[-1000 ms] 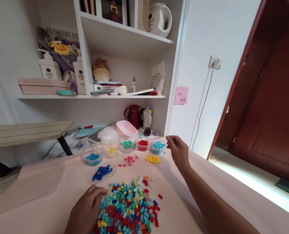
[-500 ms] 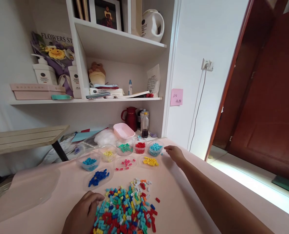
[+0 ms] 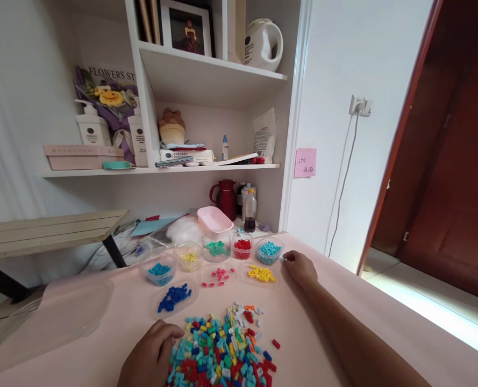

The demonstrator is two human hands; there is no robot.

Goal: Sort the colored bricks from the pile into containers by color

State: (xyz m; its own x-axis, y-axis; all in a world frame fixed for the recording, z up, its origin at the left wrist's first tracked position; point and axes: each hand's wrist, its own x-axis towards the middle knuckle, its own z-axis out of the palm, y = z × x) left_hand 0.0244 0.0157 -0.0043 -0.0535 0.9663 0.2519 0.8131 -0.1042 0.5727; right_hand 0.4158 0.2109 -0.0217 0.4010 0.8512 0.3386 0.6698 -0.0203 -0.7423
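Observation:
My left hand (image 3: 152, 352) rests at the left edge of a mixed heap of small toy bricks (image 3: 225, 349). Its fingers are curled in, and whatever they may hold is hidden. On the far right of the table, my right hand (image 3: 301, 270) is low over the cloth with its fingers bent together. Its fingertips close on a small light blue brick beside the clear tub of light blue bricks (image 3: 269, 250). Left of that tub stands a tub of red bricks (image 3: 242, 248). A lid with yellow bricks (image 3: 262, 273) lies just in front.
More clear containers hold green (image 3: 218, 248), pale yellow (image 3: 188, 258), pink (image 3: 218, 276), blue (image 3: 159, 272) and dark blue bricks (image 3: 174, 298). Behind them are a pink basin (image 3: 214, 220), a dark red jug (image 3: 226, 200) and a bottle (image 3: 250, 210). A large clear lid (image 3: 73, 312) lies at left.
My right hand has lowered from beside the light blue tub to the loose brick on the cloth. My left hand stays by the heap. The view has shifted slightly.

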